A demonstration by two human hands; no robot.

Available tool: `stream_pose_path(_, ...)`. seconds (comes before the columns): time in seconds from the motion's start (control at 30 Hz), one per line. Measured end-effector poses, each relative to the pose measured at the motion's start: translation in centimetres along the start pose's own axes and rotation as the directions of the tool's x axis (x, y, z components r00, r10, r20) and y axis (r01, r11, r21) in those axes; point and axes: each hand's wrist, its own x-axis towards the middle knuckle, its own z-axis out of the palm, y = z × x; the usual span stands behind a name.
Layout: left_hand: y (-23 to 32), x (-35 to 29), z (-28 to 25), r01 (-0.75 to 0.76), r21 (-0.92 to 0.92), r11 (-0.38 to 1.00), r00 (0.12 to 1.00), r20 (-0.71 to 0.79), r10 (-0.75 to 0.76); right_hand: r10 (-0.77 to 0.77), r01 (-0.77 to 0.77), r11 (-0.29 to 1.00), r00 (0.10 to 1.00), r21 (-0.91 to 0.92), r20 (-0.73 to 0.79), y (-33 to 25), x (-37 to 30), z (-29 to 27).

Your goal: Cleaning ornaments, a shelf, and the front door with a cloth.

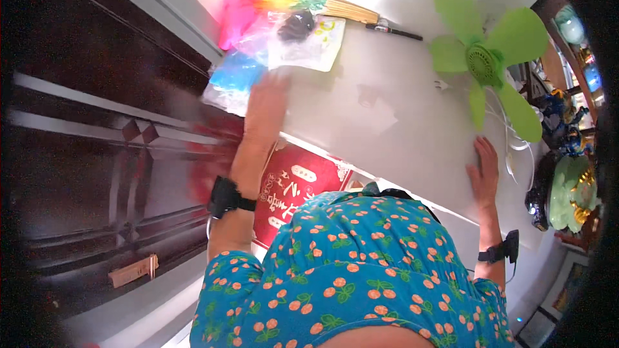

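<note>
My left hand [265,106] is over the white table [367,148] at its left side, smeared by motion. Its fingertips are at the edge of a blue plastic packet [237,72] and just below a white plastic bag [306,51] with a dark lump [296,26] on it. Whether the fingers touch either one I cannot tell. On the right, my right hand [484,171] rests on the tabletop, fingers extended and holding nothing. Just beyond those fingertips are the lower blades of a light green five-bladed fan [480,63].
A pink bag [248,0], a folding fan [345,9] and a black pen [396,31] lie at the back. White cord [509,154] trails beside the green fan. A red box [293,187] stands below the front edge. Ornaments [570,187] line the right; dark panelling [129,154] fills the left.
</note>
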Motion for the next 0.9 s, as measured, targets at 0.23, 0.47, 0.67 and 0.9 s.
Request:
stream_pose_path(0.23, 2.4, -2.4, 3.0, -0.097, -0.176, 0.980, 0.966, -0.255, 0.050, 0.051, -0.051, 0.999, 0.998, -0.006, 0.021, -0.4, -0.1, 0.0)
stream_pose_path(0.47, 13.2, -4.4, 1.5, -0.382, -0.389, 0.838, 0.924, -0.171, 0.342, 0.059, -0.059, 0.998, 0.998, -0.011, 0.031, 0.0, 0.1, 0.1)
stream_pose_path(0.67, 18.8, -2.5, 1.8, -0.667, -0.541, 0.513, 0.704, -0.231, 0.672, 0.063, -0.063, 0.998, 0.998, 0.008, 0.017, 0.2, 0.7, 0.5)
stream_pose_path(0.9, 19.0, 0.0, 3.6, -0.638, -0.388, 0.665, 0.765, -0.221, 0.605, 0.075, -0.075, 0.997, 0.997, 0.003, 0.022, 0.2, 0.3, 0.6)
